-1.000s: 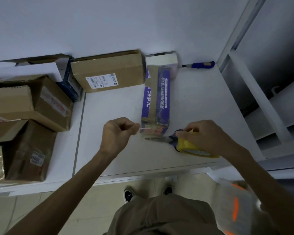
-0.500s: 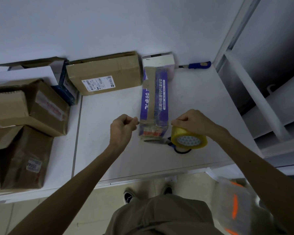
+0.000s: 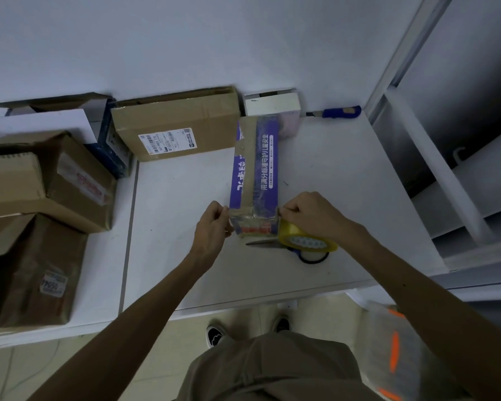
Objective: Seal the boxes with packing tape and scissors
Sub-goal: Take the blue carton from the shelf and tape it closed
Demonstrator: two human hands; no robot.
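Observation:
A long purple box (image 3: pixel 256 166) with white print lies on the white table (image 3: pixel 344 180), its near end facing me. My left hand (image 3: pixel 211 227) pinches the free end of a clear tape strip at the box's near left corner. My right hand (image 3: pixel 307 214) pinches the tape at the near right corner, with the yellow tape roll (image 3: pixel 304 240) hanging just below it. The strip stretches across the box's near end. Scissors (image 3: pixel 275 244) with dark handles lie on the table under the roll, blades pointing left.
Several brown cardboard boxes (image 3: pixel 41 198) are stacked on the left. A labelled carton (image 3: pixel 174 125) and a white box (image 3: pixel 272 104) stand against the back wall. A blue-handled cutter (image 3: pixel 337 112) lies at the back right. Metal shelving (image 3: pixel 446 169) borders the table's right side.
Both hands moved forward and closer to the purple box, bringing the stretched tape strip from in front of it onto its near end. The roll rose off the scissors.

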